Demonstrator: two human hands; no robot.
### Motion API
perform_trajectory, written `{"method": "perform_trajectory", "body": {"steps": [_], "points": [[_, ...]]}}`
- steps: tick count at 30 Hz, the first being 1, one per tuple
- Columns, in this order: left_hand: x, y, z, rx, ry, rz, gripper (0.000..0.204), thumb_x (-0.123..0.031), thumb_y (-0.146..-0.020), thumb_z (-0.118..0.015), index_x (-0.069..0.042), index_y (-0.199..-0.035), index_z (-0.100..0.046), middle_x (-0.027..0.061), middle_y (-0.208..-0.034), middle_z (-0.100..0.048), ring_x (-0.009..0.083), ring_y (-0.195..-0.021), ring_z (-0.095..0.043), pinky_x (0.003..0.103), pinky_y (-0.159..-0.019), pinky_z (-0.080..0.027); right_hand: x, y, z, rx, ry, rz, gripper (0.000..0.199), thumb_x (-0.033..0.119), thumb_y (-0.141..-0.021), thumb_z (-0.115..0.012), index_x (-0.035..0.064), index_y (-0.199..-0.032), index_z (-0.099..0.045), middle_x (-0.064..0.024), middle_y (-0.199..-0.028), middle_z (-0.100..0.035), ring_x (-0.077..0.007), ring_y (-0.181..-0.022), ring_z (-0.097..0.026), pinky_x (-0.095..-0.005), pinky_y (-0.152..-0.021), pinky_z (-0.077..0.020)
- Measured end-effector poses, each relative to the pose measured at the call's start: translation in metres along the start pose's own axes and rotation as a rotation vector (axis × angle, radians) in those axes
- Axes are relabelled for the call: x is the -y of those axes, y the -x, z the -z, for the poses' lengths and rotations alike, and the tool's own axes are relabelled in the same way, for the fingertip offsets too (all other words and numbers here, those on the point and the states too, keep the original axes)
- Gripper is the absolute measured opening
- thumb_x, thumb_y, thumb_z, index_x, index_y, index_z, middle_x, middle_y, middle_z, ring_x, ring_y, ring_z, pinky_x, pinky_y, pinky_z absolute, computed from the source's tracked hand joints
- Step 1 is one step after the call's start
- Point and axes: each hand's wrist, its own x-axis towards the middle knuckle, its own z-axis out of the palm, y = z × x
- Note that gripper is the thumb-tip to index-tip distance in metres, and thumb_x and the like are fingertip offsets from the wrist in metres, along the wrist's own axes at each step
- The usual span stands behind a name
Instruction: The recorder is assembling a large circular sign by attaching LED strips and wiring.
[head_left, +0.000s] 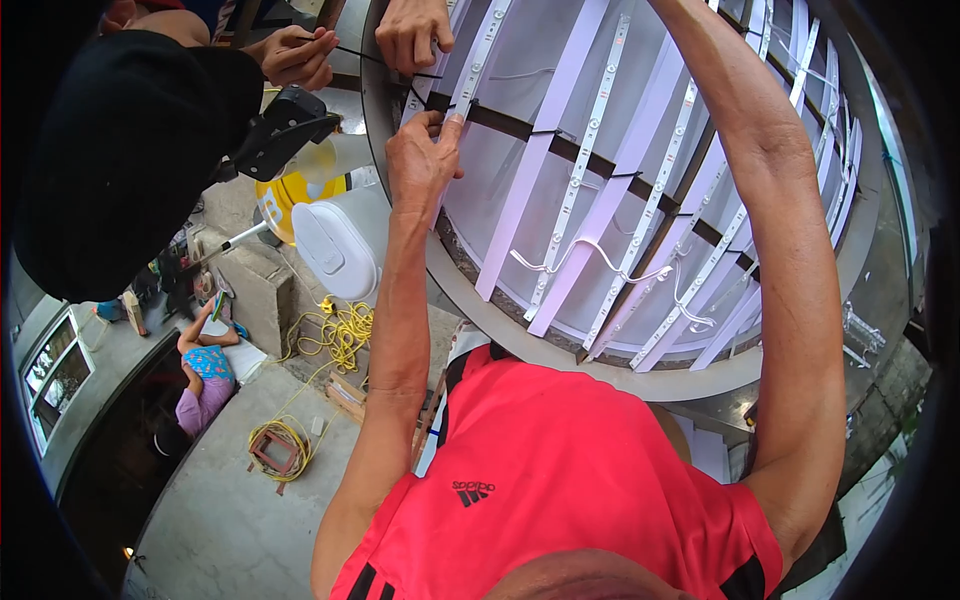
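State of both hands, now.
Left hand: fingers bent at a white LED strip; grip cannot be told.
Right hand: out of view.

Our left hand point(425, 165) was at the left side of a round frame point(645, 385), against a light strip point(485, 45) crossing over a crossbar point(508, 124), while a co-worker's hand point(295, 58) was to its upper left and our right arm point(795, 260) spanned the frame's right side. Within the rim, slats point(525, 190) alternated with more strips, a loose wire point(625, 273) draped across them. Left of the frame we had a lidded container point(332, 245), a cable coil point(345, 335) on the floor below it, and a second person point(205, 375) farther left.
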Motion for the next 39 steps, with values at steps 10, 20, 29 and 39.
{"method": "perform_trajectory", "body": {"steps": [10,20,29,39], "points": [[-0.002,-0.017,0.015,0.221,-0.086,0.169,0.046,-0.041,-0.084,-0.062,0.001,-0.100,-0.071,0.0126,-0.067,-0.065,0.0193,-0.047,-0.062,0.031,-0.055,-0.048,0.013,-0.009,0.016,0.142,0.035,-0.164,0.029,0.007,-0.091,-0.045,0.0098,-0.116,-0.060,-0.0168,-0.107,-0.058,-0.0338,-0.097,-0.058,-0.0397,-0.086,-0.0475],[-0.004,-0.006,0.019,0.143,-0.104,0.167,0.042,-0.038,-0.085,-0.059,0.003,-0.081,-0.071,0.0110,-0.055,-0.060,0.0210,-0.047,-0.063,0.032,-0.054,-0.051,0.040,0.019,0.020,-0.193,0.114,-0.048,0.035,0.003,-0.082,-0.045,0.0018,-0.114,-0.060,-0.0211,-0.111,-0.063,-0.0390,-0.105,-0.058,-0.0418,-0.095,-0.0451],[-0.005,-0.008,0.013,0.143,-0.043,0.123,0.043,-0.037,-0.085,-0.060,0.004,-0.082,-0.071,0.0122,-0.056,-0.061,0.0222,-0.046,-0.064,0.033,-0.054,-0.052,0.097,0.040,0.016,-0.058,0.341,-0.056,0.043,0.033,-0.097,-0.044,0.0007,-0.124,-0.056,-0.0168,-0.124,-0.058,-0.0311,-0.120,-0.051,-0.0414,-0.104,-0.0348],[0.005,-0.005,0.014,0.175,-0.006,0.077,0.046,-0.038,-0.087,-0.060,0.006,-0.095,-0.069,0.0136,-0.056,-0.061,0.0225,-0.050,-0.064,0.033,-0.054,-0.049,0.094,0.034,-0.006,-0.076,0.364,-0.082,0.041,0.033,-0.093,-0.045,0.0007,-0.113,-0.060,-0.0160,-0.112,-0.062,-0.0311,-0.110,-0.055,-0.0459,-0.098,-0.0365]]}}
